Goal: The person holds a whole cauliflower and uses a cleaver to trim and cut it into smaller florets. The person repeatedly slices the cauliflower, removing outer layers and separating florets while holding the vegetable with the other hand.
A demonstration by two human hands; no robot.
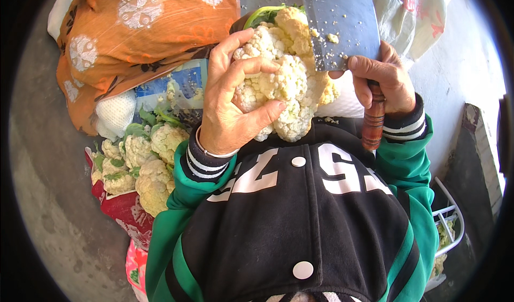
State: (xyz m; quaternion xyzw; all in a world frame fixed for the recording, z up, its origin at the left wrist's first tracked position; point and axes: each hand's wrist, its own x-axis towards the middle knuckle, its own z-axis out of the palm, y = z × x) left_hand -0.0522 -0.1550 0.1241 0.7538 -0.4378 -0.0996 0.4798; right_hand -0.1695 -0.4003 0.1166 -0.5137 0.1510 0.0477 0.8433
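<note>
My left hand [227,98] grips a large whitish cauliflower [289,87] from its left side, fingers curled over the florets and thumb across the front. A green leaf stalk shows at its far end. In my right hand [388,79] is a cleaver [348,20], held by its turned brown wooden handle [373,120], with the thumb against the base of the blade. The broad grey blade points away from me, its left edge at the cauliflower's right side. Small white crumbs stick to the blade. The cauliflower's underside is hidden.
Several cauliflower heads [152,168] lie at the left on a red patterned cloth [120,205]. Orange patterned cloth [144,34] spreads across the far left. A pale plastic bag [417,15] is at the far right; a white wire rack [452,224] with cauliflower pieces stands at the near right.
</note>
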